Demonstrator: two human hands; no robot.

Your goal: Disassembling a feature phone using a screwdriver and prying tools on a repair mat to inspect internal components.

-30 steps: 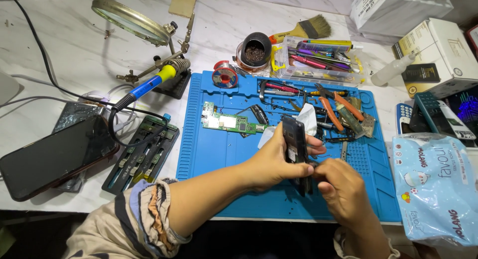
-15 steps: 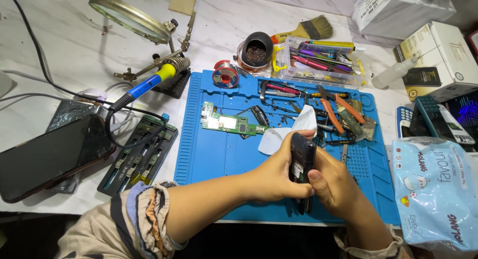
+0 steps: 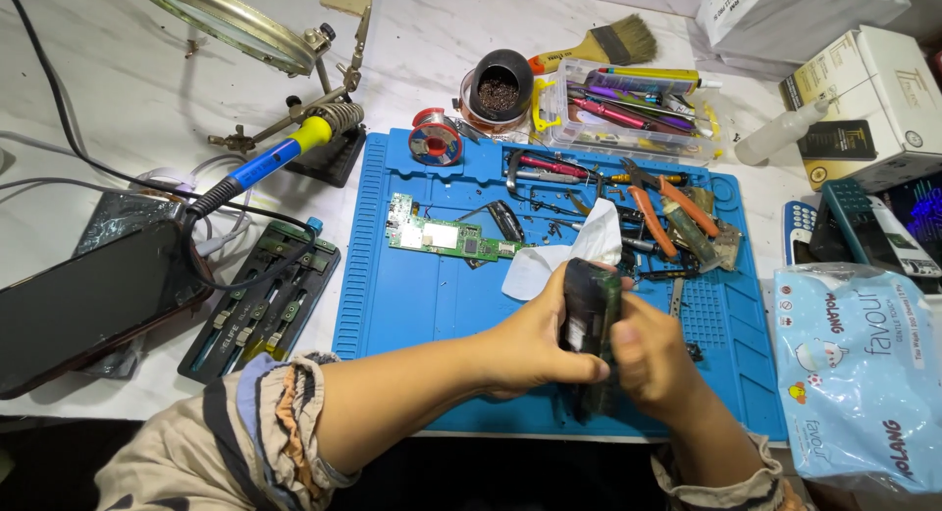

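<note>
Clamping both my left hand and right hand shut around the dark oblong phone body, with its green circuit board lying out on the blue mat.

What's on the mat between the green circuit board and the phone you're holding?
In the head view, a crumpled white tissue lies between the circuit board and the phone held in both hands; otherwise only bare blue mat.

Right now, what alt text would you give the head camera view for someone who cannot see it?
Two bare hands, left hand and right hand, grip a small dark phone above a blue work mat. A green circuit board, pliers and a soldering iron lie around.
</note>
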